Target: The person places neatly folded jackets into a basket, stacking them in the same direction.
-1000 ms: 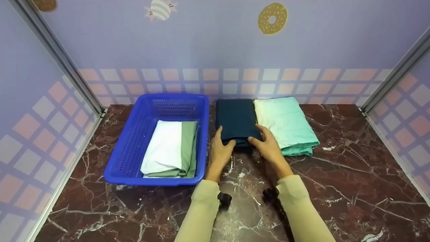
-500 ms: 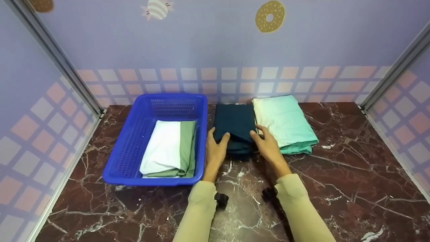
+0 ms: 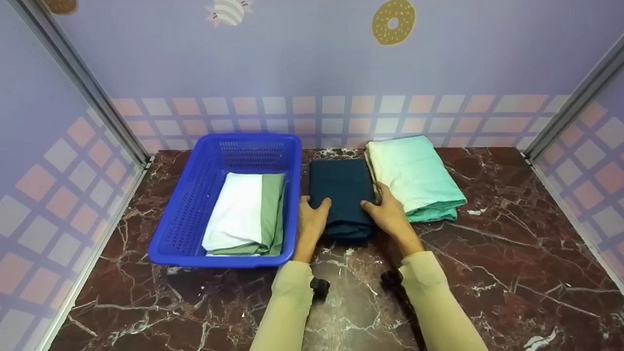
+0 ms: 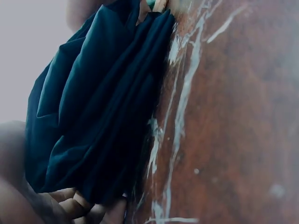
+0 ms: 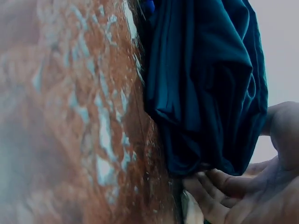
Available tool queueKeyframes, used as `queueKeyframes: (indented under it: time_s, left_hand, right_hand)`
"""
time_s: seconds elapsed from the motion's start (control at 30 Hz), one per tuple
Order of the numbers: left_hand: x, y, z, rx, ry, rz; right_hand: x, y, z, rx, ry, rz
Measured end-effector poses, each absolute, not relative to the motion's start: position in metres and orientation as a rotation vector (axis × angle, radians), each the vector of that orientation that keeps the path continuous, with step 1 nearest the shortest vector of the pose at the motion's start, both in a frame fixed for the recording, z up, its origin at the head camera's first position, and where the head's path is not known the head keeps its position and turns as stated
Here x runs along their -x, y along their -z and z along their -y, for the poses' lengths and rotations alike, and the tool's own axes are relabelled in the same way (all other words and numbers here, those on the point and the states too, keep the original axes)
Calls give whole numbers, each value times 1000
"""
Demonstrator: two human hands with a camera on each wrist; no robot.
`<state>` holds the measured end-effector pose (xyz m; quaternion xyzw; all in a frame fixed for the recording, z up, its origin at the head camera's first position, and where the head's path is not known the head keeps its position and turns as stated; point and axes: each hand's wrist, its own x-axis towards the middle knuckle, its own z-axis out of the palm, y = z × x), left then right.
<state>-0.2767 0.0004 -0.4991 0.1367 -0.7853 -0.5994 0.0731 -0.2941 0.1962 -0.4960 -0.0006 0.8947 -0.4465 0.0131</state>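
A folded navy cloth [image 3: 341, 187] lies on the marble-patterned table between both hands. My left hand [image 3: 311, 222] grips its left edge, thumb on top and fingers down along the side. At the right edge my right hand [image 3: 391, 214] holds it the same way, its fingers between the navy cloth and a pale mint folded cloth [image 3: 414, 173]. Seen from the left wrist, the navy cloth's stacked layers [image 4: 93, 102] face the camera, close against the tabletop. Fingers [image 5: 233, 184] of the right hand reach under the cloth's side in the right wrist view.
A blue plastic basket [image 3: 165, 234] stands to the left, close beside my left hand. In it lies a folded white and green cloth [image 3: 243, 209]. A wall with a checkered band [image 3: 334, 105] closes off the table's far side, with side panels at left and right.
The navy cloth has slid toward me, away from the back wall, with both hands on it. Its near top layer, lifted half a second ago, now lies flatter.
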Motion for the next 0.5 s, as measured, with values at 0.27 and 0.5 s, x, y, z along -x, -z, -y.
queueKeyframes:
  time_s: [0.27,0.5]
  left_hand:
    - [277,499,1,-355,1681,2385]
    - [279,502,0,-353,1712,2302]
  right_hand:
    - [295,496,-194,-23,1528,-2684]
    - [294,496,-193,-33,1577,-2584]
